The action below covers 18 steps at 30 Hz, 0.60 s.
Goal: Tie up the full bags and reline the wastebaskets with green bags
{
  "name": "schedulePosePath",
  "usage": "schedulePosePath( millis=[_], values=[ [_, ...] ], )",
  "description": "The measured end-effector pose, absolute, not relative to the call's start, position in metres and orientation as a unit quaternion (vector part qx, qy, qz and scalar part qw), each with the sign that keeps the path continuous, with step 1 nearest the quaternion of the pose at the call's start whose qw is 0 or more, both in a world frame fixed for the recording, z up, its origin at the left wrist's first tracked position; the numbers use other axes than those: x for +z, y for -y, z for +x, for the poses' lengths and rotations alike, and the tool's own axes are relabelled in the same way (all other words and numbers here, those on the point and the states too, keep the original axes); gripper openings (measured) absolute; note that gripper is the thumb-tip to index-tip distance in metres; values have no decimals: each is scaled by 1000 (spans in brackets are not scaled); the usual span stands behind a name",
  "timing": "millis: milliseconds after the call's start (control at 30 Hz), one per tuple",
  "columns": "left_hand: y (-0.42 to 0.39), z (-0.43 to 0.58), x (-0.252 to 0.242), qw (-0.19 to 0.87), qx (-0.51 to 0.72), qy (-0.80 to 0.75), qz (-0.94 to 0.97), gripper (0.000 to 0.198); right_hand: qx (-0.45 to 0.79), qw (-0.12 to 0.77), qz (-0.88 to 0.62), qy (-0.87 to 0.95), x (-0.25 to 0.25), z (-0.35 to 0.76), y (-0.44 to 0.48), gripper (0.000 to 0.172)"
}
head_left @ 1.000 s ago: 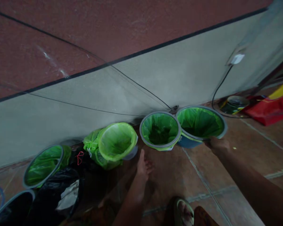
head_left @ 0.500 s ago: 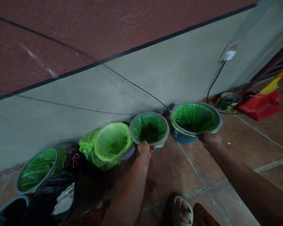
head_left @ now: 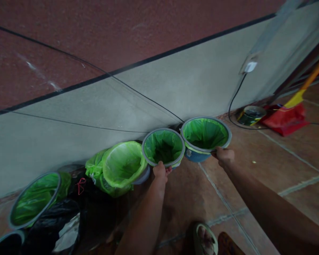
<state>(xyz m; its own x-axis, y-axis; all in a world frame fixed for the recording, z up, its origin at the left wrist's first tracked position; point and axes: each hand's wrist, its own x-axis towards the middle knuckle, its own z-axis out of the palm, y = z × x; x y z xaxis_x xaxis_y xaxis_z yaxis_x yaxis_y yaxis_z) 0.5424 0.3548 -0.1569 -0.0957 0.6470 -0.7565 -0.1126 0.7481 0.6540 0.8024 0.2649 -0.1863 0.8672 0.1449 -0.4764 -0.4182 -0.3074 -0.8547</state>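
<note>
Brown terracotta tile floor (head_left: 199,198) nearest, with a sandalled foot (head_left: 206,238) at the bottom edge. Both forearms stretched forward and low, left angled slightly to the right, right coming in steeply from the lower right corner, wrists almost level with each other. Left hand (head_left: 161,172) gripping the front edge of the smaller bin (head_left: 163,130), thumb over the grey rim, fingers curled beneath. Right hand (head_left: 223,156) closed on the near right rim of the larger bin (head_left: 198,156), fingertips dark and partly hidden under the lip.

Both bins upright, lined in green, standing side by side close to the wall, rims touching or nearly so; cannot tell which. Close on the left, overlapping in view, a lime-lined tub (head_left: 143,176) with a green bag (head_left: 95,166); farther left, a black bag (head_left: 53,216) with red string (head_left: 81,186) and another lined bin (head_left: 60,183). Tight on that side. Open tile between the forearms and in a broad stretch right of the larger bin.

Beyond, along the wall's foot, a can (head_left: 251,115) and red dustpan (head_left: 289,118), well apart. Behind everything, the pale lower wall (head_left: 191,88), bounding rearward room, with a thin black cord (head_left: 146,95) slanting down behind the bins.
</note>
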Motion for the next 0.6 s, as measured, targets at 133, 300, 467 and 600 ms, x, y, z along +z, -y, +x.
schedulePosePath(
  millis=[133, 300, 467, 600],
  values=[
    [-351, 545, -156, 655, 304, -665, 191, 19, 248, 583, -769, -88, -187, 804, -262, 7],
    [-344, 550, -154, 668, 301, -659, 170, 15, 263, 618, -734, -97, -187, 795, -261, 13],
    [-340, 552, -149, 685, 296, -645, 164, 16, 281, 631, -716, -102, -186, 791, -262, 18],
    [-336, 526, -148, 687, 238, -671, 149, 50, 325, 630, -695, -118, -188, 775, -251, 20]
  ],
)
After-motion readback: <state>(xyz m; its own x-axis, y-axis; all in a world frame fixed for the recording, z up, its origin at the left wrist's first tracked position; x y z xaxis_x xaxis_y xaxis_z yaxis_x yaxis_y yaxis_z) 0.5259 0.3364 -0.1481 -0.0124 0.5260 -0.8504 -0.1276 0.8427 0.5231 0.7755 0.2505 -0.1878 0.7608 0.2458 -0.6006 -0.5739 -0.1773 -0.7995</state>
